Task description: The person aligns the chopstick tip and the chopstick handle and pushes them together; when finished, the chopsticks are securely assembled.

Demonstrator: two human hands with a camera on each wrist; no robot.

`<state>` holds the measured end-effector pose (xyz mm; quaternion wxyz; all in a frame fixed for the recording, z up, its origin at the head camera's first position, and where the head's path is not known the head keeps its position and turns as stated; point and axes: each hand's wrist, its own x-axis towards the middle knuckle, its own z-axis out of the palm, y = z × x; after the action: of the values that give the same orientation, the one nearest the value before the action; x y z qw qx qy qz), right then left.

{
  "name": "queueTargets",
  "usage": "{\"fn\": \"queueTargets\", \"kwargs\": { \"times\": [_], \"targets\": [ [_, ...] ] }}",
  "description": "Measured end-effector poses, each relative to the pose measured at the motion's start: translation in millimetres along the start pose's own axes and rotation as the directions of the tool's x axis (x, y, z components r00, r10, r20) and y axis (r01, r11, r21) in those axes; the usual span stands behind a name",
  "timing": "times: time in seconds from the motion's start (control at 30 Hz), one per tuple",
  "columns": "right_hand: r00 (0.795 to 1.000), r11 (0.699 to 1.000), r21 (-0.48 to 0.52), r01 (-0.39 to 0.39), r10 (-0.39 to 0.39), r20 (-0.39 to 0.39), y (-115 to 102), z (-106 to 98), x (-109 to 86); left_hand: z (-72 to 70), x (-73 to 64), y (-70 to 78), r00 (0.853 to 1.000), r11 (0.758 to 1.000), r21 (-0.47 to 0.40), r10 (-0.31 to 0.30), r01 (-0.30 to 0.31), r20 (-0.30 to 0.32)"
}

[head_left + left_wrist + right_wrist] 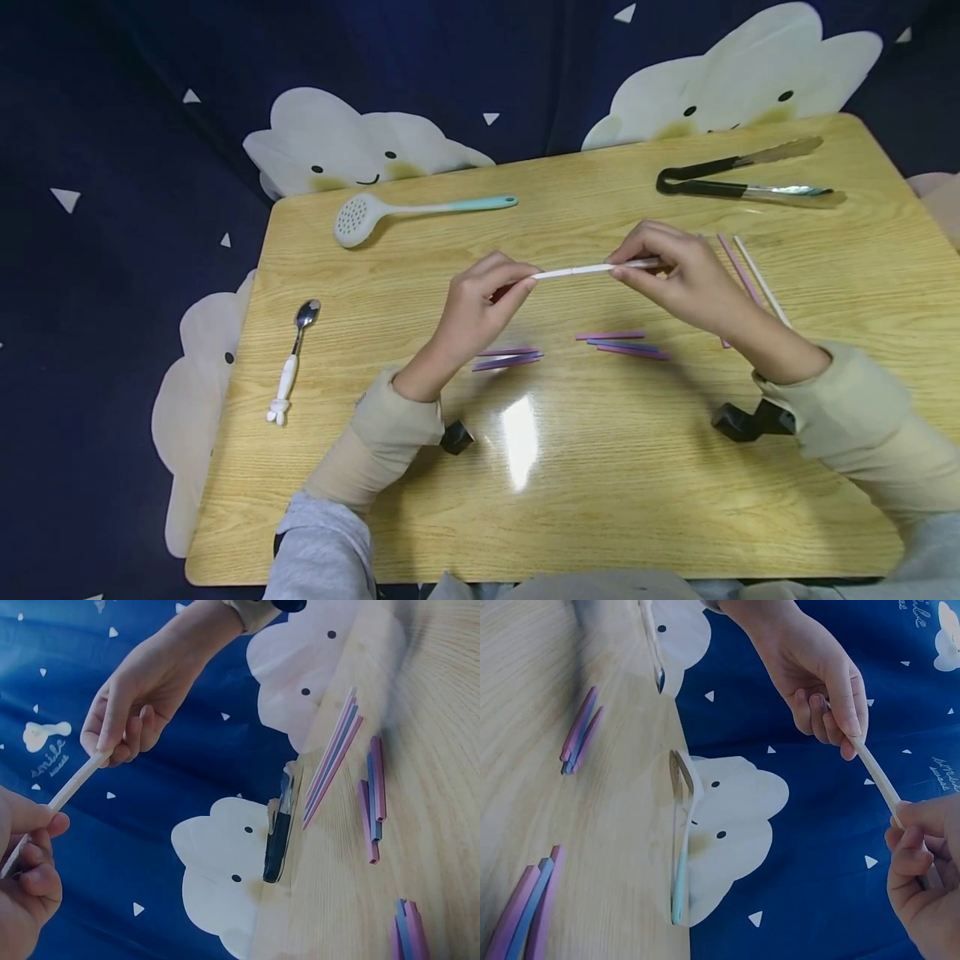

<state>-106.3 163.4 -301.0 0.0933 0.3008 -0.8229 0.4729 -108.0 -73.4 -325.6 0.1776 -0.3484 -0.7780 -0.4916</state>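
A thin white straw-like stick [573, 272] is held up over the table, nearly level, with a fine line across its middle. My left hand [480, 304] pinches one end between thumb and fingers. Toward the other end, my right hand [682, 271] pinches it the same way, and part of the stick runs on under those fingers. Below the hands lie two small groups of short sticks, one with a purple stick [507, 362] at its front, the other with a blue stick [622, 344] between pink ones. Longer sticks, including a pink one [738, 267] and a white one [761, 281], lie partly hidden behind my right forearm.
A pale skimmer [360, 218] with a turquoise handle lies at the back left. Black-handled metal tongs [705, 190] lie at the back right. Near the left edge is a spoon [287, 379] with a white handle. A dark blue curtain [525, 75] hangs behind the table.
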Motion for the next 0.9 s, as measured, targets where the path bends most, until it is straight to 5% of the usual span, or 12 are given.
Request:
{"fn": "queueTargets", "kwargs": {
  "times": [0.57,0.9],
  "targets": [
    [0.999,1.000,-0.012,-0.024,0.024,0.026,2,1,-1.2,-0.2,-1.9,-2.5,1.000,0.999,-0.032,-0.007,0.007,0.027],
    [0.992,0.998,-0.040,-0.057,0.061,0.106,7,-9,3.1,-0.6,4.1,-4.4,0.996,0.999,0.045,-0.022,0.018,0.082]
  ]
}}
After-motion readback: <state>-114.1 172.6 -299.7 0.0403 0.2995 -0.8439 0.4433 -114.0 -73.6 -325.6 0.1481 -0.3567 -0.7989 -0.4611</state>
